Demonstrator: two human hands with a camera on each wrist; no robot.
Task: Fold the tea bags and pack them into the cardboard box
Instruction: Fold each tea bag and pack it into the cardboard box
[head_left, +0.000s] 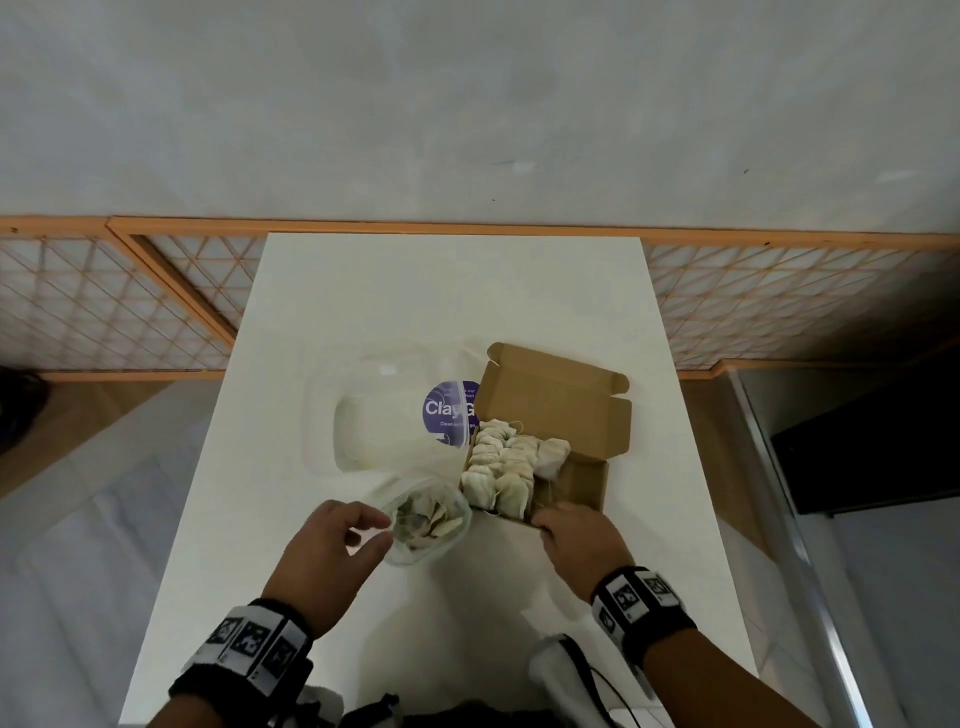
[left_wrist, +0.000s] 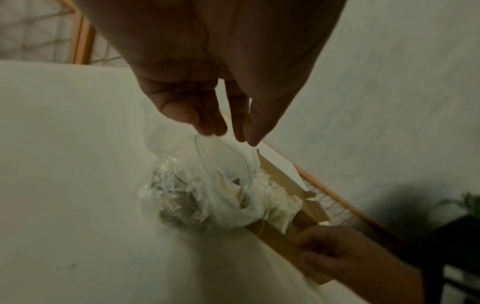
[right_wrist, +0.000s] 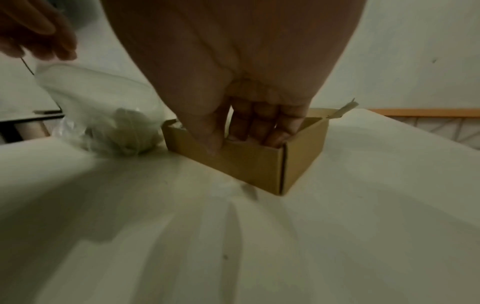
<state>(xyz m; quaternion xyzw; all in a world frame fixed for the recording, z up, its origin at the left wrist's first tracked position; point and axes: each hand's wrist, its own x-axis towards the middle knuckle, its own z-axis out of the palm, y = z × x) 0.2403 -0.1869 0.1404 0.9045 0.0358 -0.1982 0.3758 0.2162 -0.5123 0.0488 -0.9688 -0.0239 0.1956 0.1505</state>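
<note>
The plastic bag (head_left: 427, 519) lies just left of the cardboard box (head_left: 566, 415) on the table (head_left: 322, 322).

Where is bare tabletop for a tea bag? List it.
Free on the white table: the far strip beyond the brown cardboard box and clear plastic tub; near patch between left hand and right hand. Crowded: centre, around the clear plastic bag.

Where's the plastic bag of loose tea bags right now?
The plastic bag sits on the white table, low centre in the head view, right beside and left of the cardboard box, with the left hand at its mouth.
</note>
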